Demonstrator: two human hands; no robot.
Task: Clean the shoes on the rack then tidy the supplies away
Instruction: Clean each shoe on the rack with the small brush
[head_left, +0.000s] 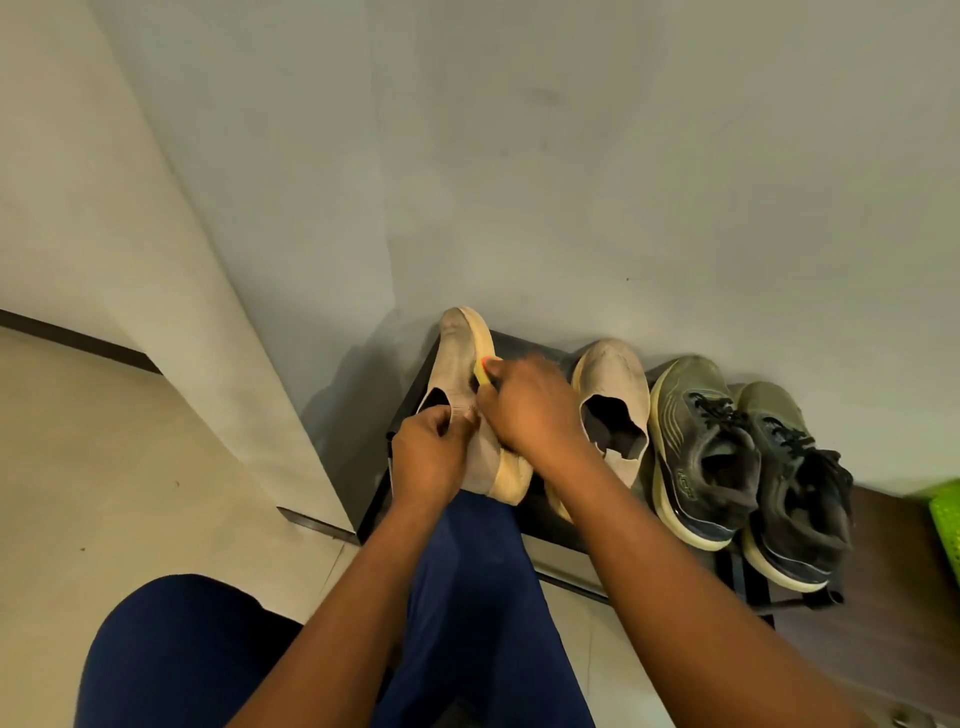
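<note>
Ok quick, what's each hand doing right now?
Left hand: closed, fingers pinching the collar of the beige shoe.
Right hand: closed, gripping a yellow brush against that shoe.

Unreadable logo on dark sneaker (701, 457) heel

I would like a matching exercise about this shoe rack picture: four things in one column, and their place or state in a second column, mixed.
Things:
1. beige slip-on shoe
2. second beige slip-on shoe
3. dark green sneakers
4. yellow brush

States:
a. gripped by the right hand
b. standing as a pair, right end of the rack
c. held at its collar by the left hand
d. resting untouched, middle of the rack

Pairs: 1-c, 2-d, 3-b, 4-a
</note>
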